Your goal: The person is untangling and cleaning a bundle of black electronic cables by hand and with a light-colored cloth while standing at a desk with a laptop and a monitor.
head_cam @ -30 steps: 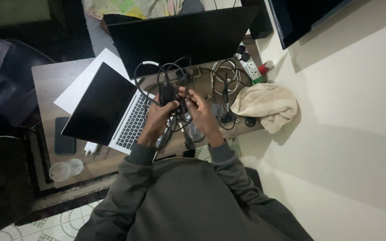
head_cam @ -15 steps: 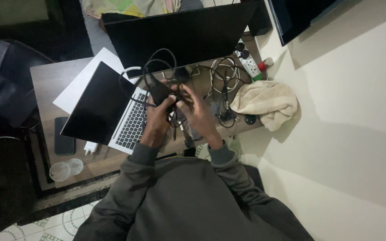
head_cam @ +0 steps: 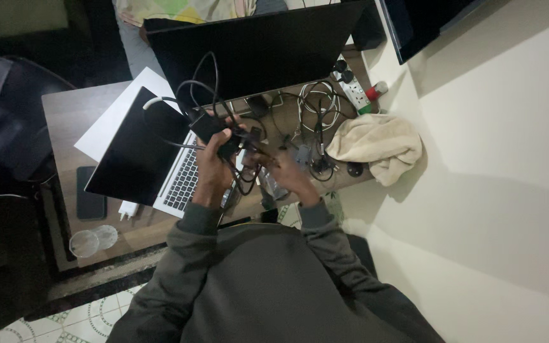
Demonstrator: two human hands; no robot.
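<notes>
Nearest you, your grey sleeves run up to both hands over the desk [head_cam: 65, 114]. Your right hand [head_cam: 287, 174] sits lower, fingers curled around a strand of black cable; the dim light hides whether it truly pinches it, so I cannot tell. Your left hand [head_cam: 214, 155] is closed around the black adapter [head_cam: 210, 126], held above the laptop [head_cam: 160, 159] keyboard. The adapter's long axis seems to run from lower left to upper right, though your fingers cover its near end. From it the cable [head_cam: 201, 82] loops upward in a tangle, with a white stretch curving left over the laptop lid. Beyond, more coiled wires [head_cam: 319, 105] lie beside a beige cloth [head_cam: 379, 146]. Farthest, the monitor [head_cam: 255, 51] is dark, its top cut off.
</notes>
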